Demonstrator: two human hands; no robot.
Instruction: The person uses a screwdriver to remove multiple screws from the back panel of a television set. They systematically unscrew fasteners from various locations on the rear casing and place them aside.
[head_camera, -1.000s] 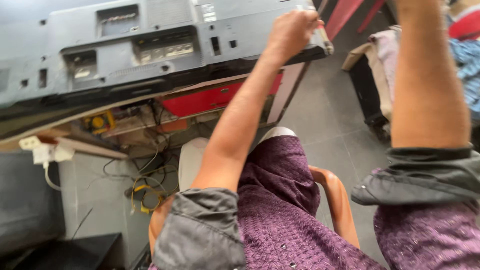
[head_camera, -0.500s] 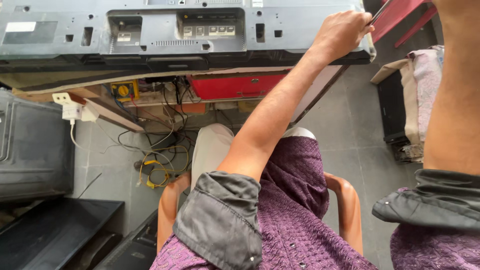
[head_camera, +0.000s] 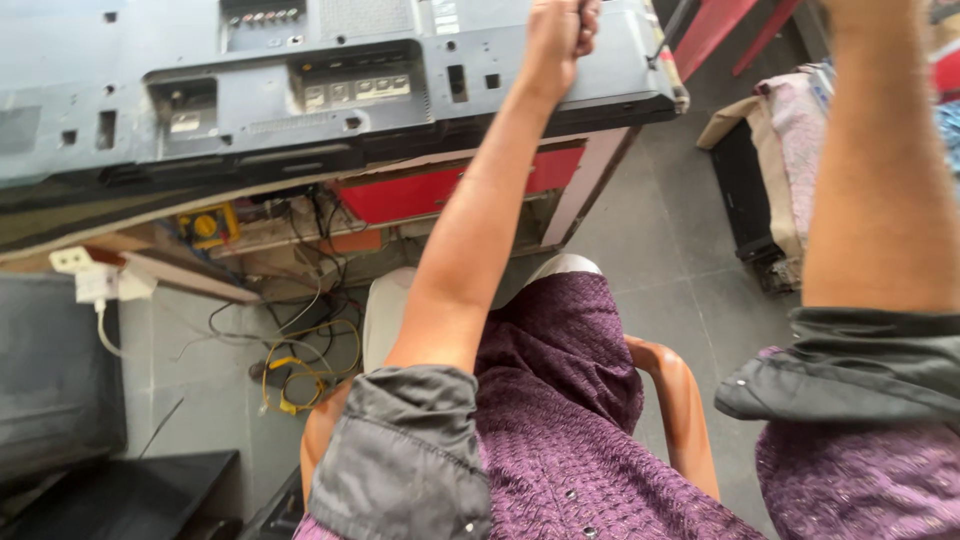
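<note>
We see the left hand (head_camera: 558, 35) fisted at top of frame, fingers curled tight, pressed on the grey TV back panel (head_camera: 300, 90); whatever it grips is hidden. Panel lies flat on the bench (head_camera: 590, 175), ports up. Right hand out of frame, only forearm shows. Below: yellow multimeter (head_camera: 207, 226), tangled wires (head_camera: 290, 360), orange chair (head_camera: 680, 400).

Worktop (head_camera: 590, 175): light-coloured, with a red front panel (head_camera: 440, 190). A grey television back panel (head_camera: 300, 90) lies flat across it, overhanging its near edge. Grey tiled floor (head_camera: 660, 240) below carries tangled cables (head_camera: 290, 370).
</note>
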